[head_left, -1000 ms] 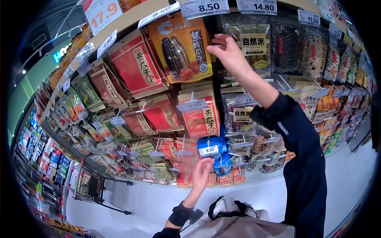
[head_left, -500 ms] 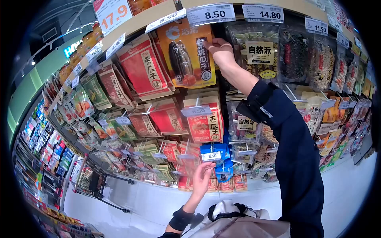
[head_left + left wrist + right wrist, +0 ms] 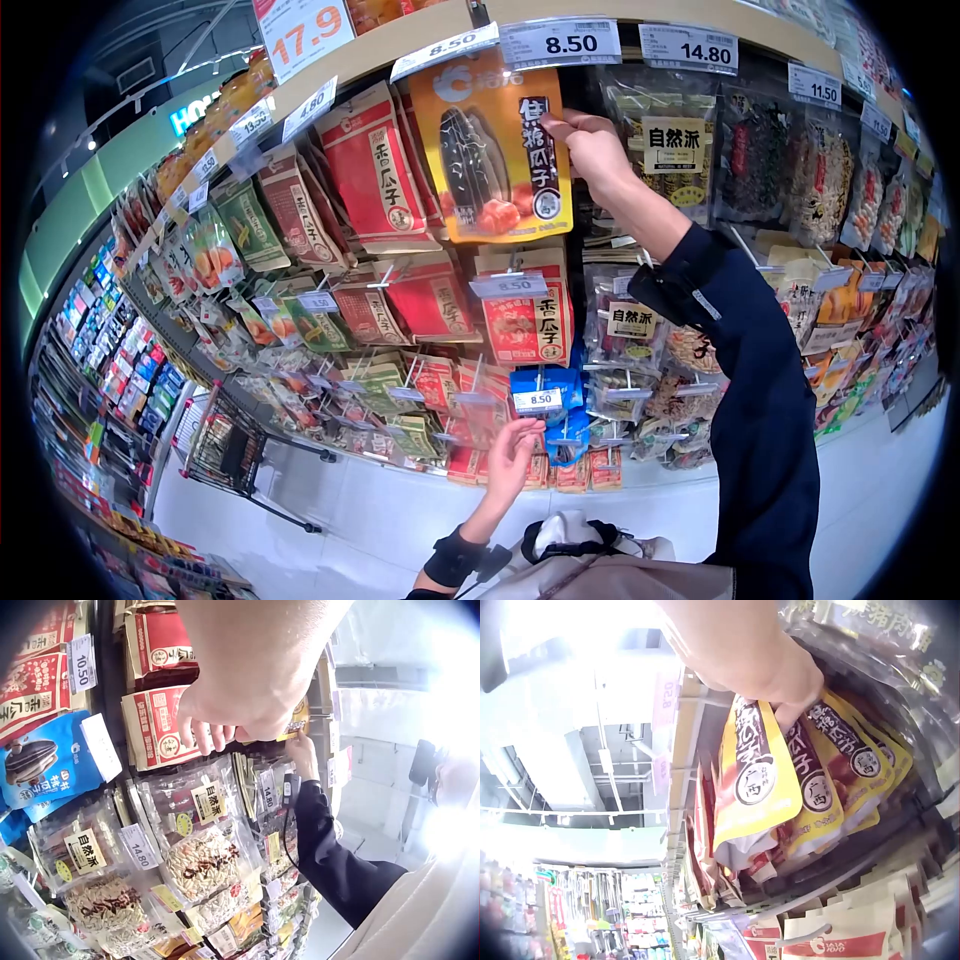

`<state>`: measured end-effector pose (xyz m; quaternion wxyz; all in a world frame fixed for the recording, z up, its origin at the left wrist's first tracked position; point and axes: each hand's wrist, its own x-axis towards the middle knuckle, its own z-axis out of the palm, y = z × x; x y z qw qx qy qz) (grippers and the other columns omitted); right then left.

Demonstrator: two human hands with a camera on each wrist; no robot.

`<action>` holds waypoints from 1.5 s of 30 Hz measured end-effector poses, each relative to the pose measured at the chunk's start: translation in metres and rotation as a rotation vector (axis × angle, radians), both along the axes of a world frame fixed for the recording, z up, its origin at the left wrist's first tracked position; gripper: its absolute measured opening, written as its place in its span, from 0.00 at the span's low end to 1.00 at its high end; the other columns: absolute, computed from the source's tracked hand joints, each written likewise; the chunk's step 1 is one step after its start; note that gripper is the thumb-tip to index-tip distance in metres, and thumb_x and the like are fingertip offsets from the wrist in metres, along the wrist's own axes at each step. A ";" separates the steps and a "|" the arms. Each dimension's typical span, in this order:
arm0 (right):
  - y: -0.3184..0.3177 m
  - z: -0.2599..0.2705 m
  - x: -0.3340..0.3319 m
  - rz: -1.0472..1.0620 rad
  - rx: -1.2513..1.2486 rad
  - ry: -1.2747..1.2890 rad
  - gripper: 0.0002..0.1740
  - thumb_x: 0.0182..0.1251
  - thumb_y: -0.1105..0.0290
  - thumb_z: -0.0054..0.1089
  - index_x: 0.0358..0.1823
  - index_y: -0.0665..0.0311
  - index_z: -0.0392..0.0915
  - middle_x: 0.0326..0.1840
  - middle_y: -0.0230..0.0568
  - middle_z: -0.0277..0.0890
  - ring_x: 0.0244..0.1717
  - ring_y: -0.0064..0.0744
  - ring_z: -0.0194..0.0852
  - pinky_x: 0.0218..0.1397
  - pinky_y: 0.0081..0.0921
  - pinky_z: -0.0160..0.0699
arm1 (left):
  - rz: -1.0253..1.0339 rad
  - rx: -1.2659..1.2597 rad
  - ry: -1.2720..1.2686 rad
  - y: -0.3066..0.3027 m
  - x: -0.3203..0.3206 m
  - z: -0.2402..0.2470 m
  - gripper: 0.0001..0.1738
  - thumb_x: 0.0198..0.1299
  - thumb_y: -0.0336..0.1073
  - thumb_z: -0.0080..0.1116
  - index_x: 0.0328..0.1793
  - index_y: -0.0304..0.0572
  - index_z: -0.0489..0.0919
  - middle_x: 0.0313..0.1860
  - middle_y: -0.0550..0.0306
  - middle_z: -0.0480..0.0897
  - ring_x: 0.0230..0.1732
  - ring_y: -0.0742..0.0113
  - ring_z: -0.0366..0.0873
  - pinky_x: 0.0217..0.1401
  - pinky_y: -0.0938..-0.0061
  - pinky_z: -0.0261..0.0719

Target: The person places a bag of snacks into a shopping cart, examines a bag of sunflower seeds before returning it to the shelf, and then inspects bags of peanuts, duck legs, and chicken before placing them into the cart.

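My right hand [image 3: 600, 155] pinches the right edge of a yellow bag of sunflower seeds [image 3: 478, 185] at the front of a top-row hook. In the right wrist view its fingers reach behind the front yellow bag [image 3: 759, 772], which stands a little apart from several similar bags [image 3: 840, 754] behind it. My left hand [image 3: 512, 460] hangs lower down with loosely bent fingers and holds nothing. It is just below a blue seed bag [image 3: 567, 384] and its price tag. Across the left wrist view, the left hand [image 3: 247, 697] overlaps red-and-kraft seed bags [image 3: 154, 727].
Red seed bags [image 3: 375, 165] hang left of the yellow ones, clear bags of dried snacks [image 3: 670, 150] to the right. Price tags [image 3: 560, 43] line the shelf edge above, and metal hooks jut out below. A shopping cart [image 3: 230, 445] stands on the floor at left.
My right hand has come from beside the yellow bag to pinch its right edge. The bag now sits slightly nearer. The left hand has barely moved; the view has shifted a little.
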<state>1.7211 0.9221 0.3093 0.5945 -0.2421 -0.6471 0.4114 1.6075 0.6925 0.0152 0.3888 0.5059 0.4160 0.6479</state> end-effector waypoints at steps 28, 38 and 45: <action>-0.093 -0.050 0.019 0.394 -0.242 0.068 0.12 0.64 0.66 0.49 0.36 0.69 0.74 0.29 0.33 0.77 0.23 0.14 0.73 0.21 0.08 0.68 | 0.140 0.087 0.027 -0.001 -0.032 0.032 0.13 0.62 0.32 0.45 0.50 0.34 0.69 0.46 0.54 0.76 0.50 0.67 0.72 0.53 0.73 0.69; -0.162 -0.146 0.020 0.280 -0.091 0.198 0.12 0.65 0.70 0.51 0.42 0.73 0.75 0.34 0.29 0.76 0.32 0.11 0.66 0.35 0.10 0.66 | -0.042 0.206 -0.056 -0.024 -0.050 0.112 0.32 0.48 0.31 0.62 0.59 0.31 0.62 0.53 0.53 0.71 0.54 0.69 0.68 0.58 0.73 0.65; -0.174 -0.178 0.006 0.261 -0.226 0.239 0.12 0.65 0.69 0.50 0.40 0.74 0.75 0.33 0.29 0.75 0.32 0.11 0.65 0.36 0.10 0.65 | -0.031 0.023 -0.059 -0.036 -0.060 0.089 0.23 0.48 0.24 0.62 0.52 0.33 0.69 0.42 0.58 0.78 0.41 0.75 0.75 0.45 0.80 0.73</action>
